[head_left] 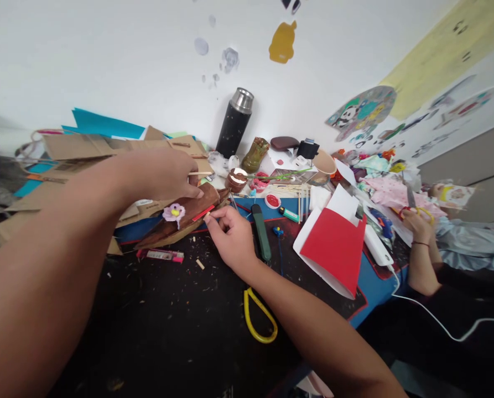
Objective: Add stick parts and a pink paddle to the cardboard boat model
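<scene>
My left hand is over the cardboard pile, its fingers closed on a thin wooden stick. My right hand pinches a small pale piece between thumb and finger, beside a red strip. Both hands are around a brown bark-like piece that bears a purple flower with a yellow centre. A pink-and-clear case lies in front of it, and a short wooden bit rests on the black mat.
A black thermos stands by the wall. Right of my right hand lie a dark green cutter and a red folded sheet. A yellow handle loop is near my right forearm. At the far right, another person's hands hold scissors.
</scene>
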`<action>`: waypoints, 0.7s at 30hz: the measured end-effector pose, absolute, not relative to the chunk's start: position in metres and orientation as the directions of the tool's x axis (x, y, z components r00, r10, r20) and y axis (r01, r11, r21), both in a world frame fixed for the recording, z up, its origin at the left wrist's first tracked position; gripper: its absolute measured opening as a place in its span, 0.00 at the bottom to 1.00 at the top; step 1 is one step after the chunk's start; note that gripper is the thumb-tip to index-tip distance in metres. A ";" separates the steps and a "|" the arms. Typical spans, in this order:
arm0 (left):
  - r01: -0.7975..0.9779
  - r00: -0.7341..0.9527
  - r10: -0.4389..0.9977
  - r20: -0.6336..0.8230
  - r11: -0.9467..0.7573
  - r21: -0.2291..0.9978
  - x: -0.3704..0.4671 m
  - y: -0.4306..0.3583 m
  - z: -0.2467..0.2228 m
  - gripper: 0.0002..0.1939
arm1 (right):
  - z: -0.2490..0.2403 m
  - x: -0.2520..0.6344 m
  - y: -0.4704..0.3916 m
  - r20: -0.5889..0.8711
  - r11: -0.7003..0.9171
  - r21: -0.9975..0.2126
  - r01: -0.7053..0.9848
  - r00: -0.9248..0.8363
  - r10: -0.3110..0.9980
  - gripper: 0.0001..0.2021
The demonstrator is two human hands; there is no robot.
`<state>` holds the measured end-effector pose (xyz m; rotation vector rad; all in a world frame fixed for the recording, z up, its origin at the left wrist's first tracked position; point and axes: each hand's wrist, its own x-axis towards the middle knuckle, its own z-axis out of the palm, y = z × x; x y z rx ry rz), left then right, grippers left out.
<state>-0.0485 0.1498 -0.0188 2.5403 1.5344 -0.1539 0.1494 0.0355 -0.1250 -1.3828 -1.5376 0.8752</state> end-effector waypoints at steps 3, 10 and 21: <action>0.900 0.424 0.872 -0.245 -0.436 0.009 -0.046 0.148 -0.013 0.25 | -0.125 0.149 0.035 0.150 0.144 -0.922 0.360 -0.011 0.989 0.11; 0.894 0.431 0.867 -0.252 -0.449 -0.014 -0.047 0.151 -0.015 0.24 | -0.124 0.150 0.036 0.148 0.151 -0.903 0.402 -0.039 0.988 0.12; 0.923 0.375 0.894 -0.246 -0.385 0.011 -0.046 0.155 -0.021 0.21 | -0.125 0.148 0.038 0.159 0.160 -0.907 0.390 -0.033 0.987 0.11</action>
